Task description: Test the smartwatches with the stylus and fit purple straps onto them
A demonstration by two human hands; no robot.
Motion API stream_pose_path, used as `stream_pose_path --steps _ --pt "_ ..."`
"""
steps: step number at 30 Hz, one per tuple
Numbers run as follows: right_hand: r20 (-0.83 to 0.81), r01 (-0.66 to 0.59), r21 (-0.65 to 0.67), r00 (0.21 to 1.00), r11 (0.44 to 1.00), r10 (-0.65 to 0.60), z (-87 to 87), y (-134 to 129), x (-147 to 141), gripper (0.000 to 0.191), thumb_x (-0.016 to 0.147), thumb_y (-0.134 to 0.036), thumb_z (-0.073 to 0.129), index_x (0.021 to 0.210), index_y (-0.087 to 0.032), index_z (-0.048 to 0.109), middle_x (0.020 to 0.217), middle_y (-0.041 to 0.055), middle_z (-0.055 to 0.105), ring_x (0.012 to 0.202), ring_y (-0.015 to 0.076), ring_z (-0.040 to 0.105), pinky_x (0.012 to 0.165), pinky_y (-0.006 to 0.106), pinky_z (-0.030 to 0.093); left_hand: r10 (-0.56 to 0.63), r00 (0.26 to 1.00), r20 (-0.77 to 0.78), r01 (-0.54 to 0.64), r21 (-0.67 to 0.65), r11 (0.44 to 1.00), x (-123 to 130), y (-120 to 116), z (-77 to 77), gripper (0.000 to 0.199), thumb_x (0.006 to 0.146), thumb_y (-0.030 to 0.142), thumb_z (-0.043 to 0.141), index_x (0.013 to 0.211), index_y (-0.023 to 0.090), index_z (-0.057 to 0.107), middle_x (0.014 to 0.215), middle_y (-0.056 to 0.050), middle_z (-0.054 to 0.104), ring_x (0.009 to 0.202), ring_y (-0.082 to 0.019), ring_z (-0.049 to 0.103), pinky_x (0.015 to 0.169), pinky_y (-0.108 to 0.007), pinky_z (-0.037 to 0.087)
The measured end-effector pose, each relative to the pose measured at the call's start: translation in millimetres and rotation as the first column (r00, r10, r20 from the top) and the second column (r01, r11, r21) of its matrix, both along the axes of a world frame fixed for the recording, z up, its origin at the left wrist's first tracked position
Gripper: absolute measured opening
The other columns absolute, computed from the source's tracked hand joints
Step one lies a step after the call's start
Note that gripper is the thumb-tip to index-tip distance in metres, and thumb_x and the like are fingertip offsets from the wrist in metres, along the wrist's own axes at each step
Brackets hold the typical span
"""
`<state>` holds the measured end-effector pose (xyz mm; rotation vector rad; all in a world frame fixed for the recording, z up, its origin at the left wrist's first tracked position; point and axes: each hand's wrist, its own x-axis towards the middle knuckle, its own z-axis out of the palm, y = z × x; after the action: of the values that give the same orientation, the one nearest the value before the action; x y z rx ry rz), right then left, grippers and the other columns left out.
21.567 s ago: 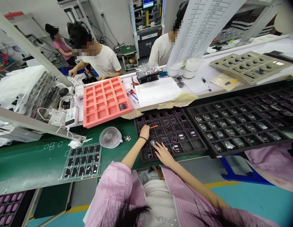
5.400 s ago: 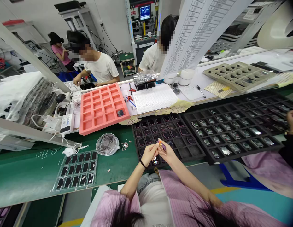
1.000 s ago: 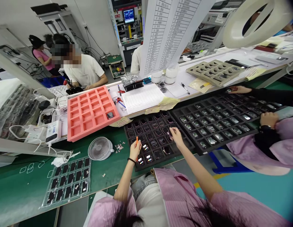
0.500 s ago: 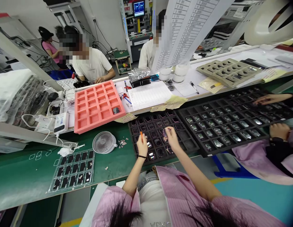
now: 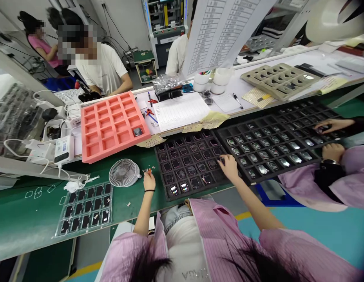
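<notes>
My left hand [image 5: 149,182] is off the tray, over the green mat, its fingers closed on a small orange tool [image 5: 149,171] beside a scatter of small scraps [image 5: 146,171]. My right hand [image 5: 229,167] rests its fingertips at the right end of a black compartment tray [image 5: 164,194], near a dark cell. That tray holds several dark watch bodies, some with lit screens. Just to its right lies a second black tray [image 5: 287,169] holding several silvery watch parts. What lies under my right fingers is hidden.
A co-worker's hands [image 5: 328,137] work on the far end of the second tray. A small white fan [image 5: 123,173], a pink foam tray [image 5: 117,149] and a clear tray of black pieces [image 5: 84,209] stand to the left. Paper sheets and tools lie behind.
My left hand has moved left off the tray onto the mat by the scraps. My right hand has moved right to the tray's end, and the purple piece no longer shows in it.
</notes>
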<state>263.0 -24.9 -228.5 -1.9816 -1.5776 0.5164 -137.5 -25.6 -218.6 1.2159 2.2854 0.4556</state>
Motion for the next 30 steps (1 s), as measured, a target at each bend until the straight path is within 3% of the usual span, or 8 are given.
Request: stream_pose_path --steps 3,5,8,11,17,19,23,30 --pt "0.235 -0.196 -0.053 0.95 0.979 0.203 -7.4 -28.7 -32.3 0.025 0.089 -0.041 0.047 0.085 -0.019 0.059 0.095 0.0151 0.058 0.094 0.0313 0.053 0.078 0.042 0.04 -0.133 0.986 0.101 0.124 0.087 0.988 16.7 -15.7 6.4 0.019 0.093 0.021 0.038 0.102 0.016 0.054 0.097 -0.01 0.068 0.086 -0.02 0.065 0.075 -0.027 0.046" --pt "0.24 -0.184 -0.102 0.949 0.978 0.203 -10.4 -44.7 -52.8 0.028 0.089 -0.045 0.046 0.079 -0.02 0.056 0.09 0.0159 0.057 0.089 0.0322 0.053 0.072 0.041 0.041 -0.253 0.945 0.209 0.218 0.177 0.96 32.1 -26.9 10.5 0.018 0.092 0.024 0.039 0.099 0.018 0.055 0.088 -0.005 0.067 0.078 -0.017 0.063 0.072 -0.026 0.045" --pt "-0.031 -0.127 -0.077 0.992 0.989 0.125 -11.4 -58.4 -74.2 0.026 0.083 -0.046 0.055 0.074 -0.022 0.051 0.085 0.0135 0.056 0.086 0.0315 0.052 0.072 0.041 0.041 -0.356 0.864 0.355 0.276 0.255 0.927 59.3 -39.6 14.1 0.018 0.09 0.027 0.041 0.097 0.019 0.055 0.078 -0.001 0.063 0.069 -0.014 0.059 0.068 -0.023 0.043" --pt "-0.36 -0.116 -0.028 0.928 0.993 0.098 -9.3 -64.0 -85.0 0.03 0.075 -0.048 0.063 0.069 -0.025 0.046 0.077 0.007 0.055 0.081 0.0273 0.054 0.074 0.038 0.042 -0.411 0.774 0.481 0.314 0.271 0.91 86.4 -45.3 16.2 0.02 0.089 0.03 0.043 0.097 0.018 0.056 0.068 0.003 0.056 0.062 -0.011 0.052 0.061 -0.02 0.039" --pt "-0.579 -0.032 -0.047 0.816 0.998 0.0 6.1 -58.1 -96.4 0.035 0.081 -0.059 0.049 0.084 -0.026 0.039 0.07 -0.0011 0.06 0.057 0.018 0.056 0.05 0.029 0.043 -0.45 0.523 0.724 0.419 0.241 0.875 127.6 -45.6 29.8 0.036 0.085 0.049 0.048 0.089 0.015 0.06 0.054 0.008 0.042 0.048 -0.008 0.039 0.05 -0.019 0.03" --pt "-0.731 -0.023 -0.064 0.682 0.998 -0.031 19.4 -51.8 -101.3 0.036 0.081 -0.06 0.048 0.092 -0.027 0.039 0.07 -0.0023 0.062 0.051 0.0157 0.056 0.044 0.025 0.04 -0.428 0.488 0.761 0.424 0.222 0.878 135.9 -44.0 35.8 0.041 0.083 0.053 0.047 0.089 0.015 0.06 0.053 0.008 0.041 0.045 -0.007 0.035 0.047 -0.019 0.027" --pt "-0.967 0.003 -0.139 0.216 0.99 -0.136 53.5 -41.2 -113.1 0.036 0.073 -0.051 0.067 0.093 -0.025 0.053 0.062 -0.005 0.059 0.045 0.0106 0.05 0.039 0.021 0.034 -0.441 0.462 0.77 0.413 0.253 0.875 145.1 -39.0 47.5 0.043 0.083 0.056 0.045 0.087 0.016 0.059 0.053 0.009 0.04 0.043 -0.006 0.031 0.045 -0.018 0.024" --pt "-0.981 -0.016 -0.185 0.06 0.983 -0.184 84.3 -35.6 -124.3 0.031 0.066 -0.042 0.076 0.084 -0.023 0.06 0.066 -0.0031 0.061 0.042 0.0088 0.048 0.034 0.02 0.029 -0.504 0.478 0.719 0.454 0.289 0.843 144.5 -32.7 70.8 0.048 0.085 0.059 0.042 0.074 0.015 0.059 0.051 0.007 0.039 0.044 -0.006 0.032 0.045 -0.019 0.025"
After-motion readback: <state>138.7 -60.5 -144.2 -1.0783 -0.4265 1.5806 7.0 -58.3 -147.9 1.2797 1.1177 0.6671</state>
